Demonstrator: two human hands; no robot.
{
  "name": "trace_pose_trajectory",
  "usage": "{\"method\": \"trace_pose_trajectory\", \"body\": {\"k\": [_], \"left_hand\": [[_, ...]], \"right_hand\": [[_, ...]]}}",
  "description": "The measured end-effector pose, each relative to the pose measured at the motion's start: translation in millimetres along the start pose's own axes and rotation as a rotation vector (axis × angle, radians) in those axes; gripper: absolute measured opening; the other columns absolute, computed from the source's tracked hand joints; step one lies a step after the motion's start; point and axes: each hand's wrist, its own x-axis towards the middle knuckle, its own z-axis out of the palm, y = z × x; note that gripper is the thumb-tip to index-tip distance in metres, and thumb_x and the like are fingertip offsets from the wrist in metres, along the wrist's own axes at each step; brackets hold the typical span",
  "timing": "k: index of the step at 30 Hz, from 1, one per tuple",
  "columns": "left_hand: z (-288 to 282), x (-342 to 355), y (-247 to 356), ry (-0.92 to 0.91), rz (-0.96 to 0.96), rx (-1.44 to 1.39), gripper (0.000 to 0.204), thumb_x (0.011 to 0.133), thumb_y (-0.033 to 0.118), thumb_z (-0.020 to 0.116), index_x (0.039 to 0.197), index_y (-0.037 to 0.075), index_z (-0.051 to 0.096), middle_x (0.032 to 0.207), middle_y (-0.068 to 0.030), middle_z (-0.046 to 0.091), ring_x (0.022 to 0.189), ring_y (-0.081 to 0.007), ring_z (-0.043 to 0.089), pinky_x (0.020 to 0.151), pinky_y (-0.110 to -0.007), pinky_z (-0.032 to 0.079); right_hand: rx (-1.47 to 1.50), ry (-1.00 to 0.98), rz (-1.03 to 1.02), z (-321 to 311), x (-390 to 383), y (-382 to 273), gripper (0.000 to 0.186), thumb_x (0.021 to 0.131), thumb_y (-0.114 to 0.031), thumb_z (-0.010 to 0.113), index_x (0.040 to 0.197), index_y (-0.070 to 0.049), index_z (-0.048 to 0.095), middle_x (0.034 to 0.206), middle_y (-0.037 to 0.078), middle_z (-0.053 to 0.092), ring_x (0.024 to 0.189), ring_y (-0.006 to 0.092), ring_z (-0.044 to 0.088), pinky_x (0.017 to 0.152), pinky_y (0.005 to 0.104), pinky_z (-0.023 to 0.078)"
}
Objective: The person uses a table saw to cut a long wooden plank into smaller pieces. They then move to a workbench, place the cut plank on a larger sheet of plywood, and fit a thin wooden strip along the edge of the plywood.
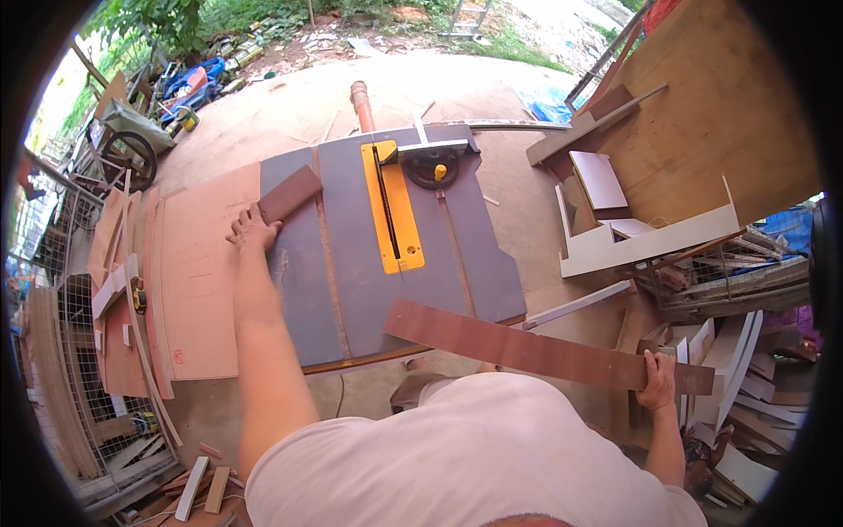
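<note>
My left hand point(253, 228) is at the near-left end of a short brown board point(291, 195), with that end between thumb and fingers. The short board lies at a slant on the left part of the grey table saw top point(351, 299). My right hand point(655, 383) is closed around a long brown board point(518, 344) near its right end. This board slants across the saw's near edge, its left end above the grey top. A yellow insert point(406, 237) with a dark slot sits in the saw top, and a black miter gauge point(428, 167) rests beside it at the far side.
A pinkish plywood sheet point(206, 290) adjoins the saw's left side. On the right, a large plywood panel point(702, 132) bears white and brown pieces. Wood offcuts point(764, 386) are heaped at the lower right. A wheeled cart point(130, 158) stands far left.
</note>
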Motion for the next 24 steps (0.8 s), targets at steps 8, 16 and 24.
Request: {"method": "trace_pose_trajectory", "body": {"k": [8, 16, 24], "left_hand": [[1.6, -0.5, -115.8, -0.055, -0.436, 0.012, 0.081, 0.094, 0.030, 0.064, 0.162, 0.027, 0.020, 0.166, -0.0111, 0.027, 0.150, -0.0455, 0.026, 0.115, -0.075, 0.020], [10.5, -30.9, 114.1, 0.655, 0.382, -0.310, 0.043, 0.090, 0.039, 0.070, 0.121, 0.010, 0.065, 0.129, -0.0133, 0.064, 0.120, -0.0317, 0.059, 0.093, -0.050, 0.050], [-33.6, -128.8, 439.8, 0.223, 0.496, -0.100, 0.070, 0.093, 0.062, 0.060, 0.148, 0.020, 0.050, 0.155, -0.0116, 0.046, 0.147, -0.0296, 0.037, 0.119, -0.059, 0.027]], "right_hand": [[-0.031, -0.045, 0.123, -18.1, -25.6, 58.5, 0.087, 0.060, -0.013, 0.082, 0.140, -0.007, 0.048, 0.120, 0.019, 0.050, 0.111, 0.0427, 0.049, 0.101, 0.0522, 0.041], [0.000, -0.074, 0.231, 32.6, -49.4, 162.7, 0.092, 0.060, -0.012, 0.080, 0.144, -0.006, 0.045, 0.124, 0.022, 0.050, 0.117, 0.0453, 0.048, 0.104, 0.0523, 0.039], [0.159, 0.050, 0.255, 135.8, -22.3, 263.4, 0.080, 0.068, -0.009, 0.069, 0.144, -0.001, 0.046, 0.120, 0.027, 0.057, 0.116, 0.0476, 0.052, 0.104, 0.0525, 0.041]]}}
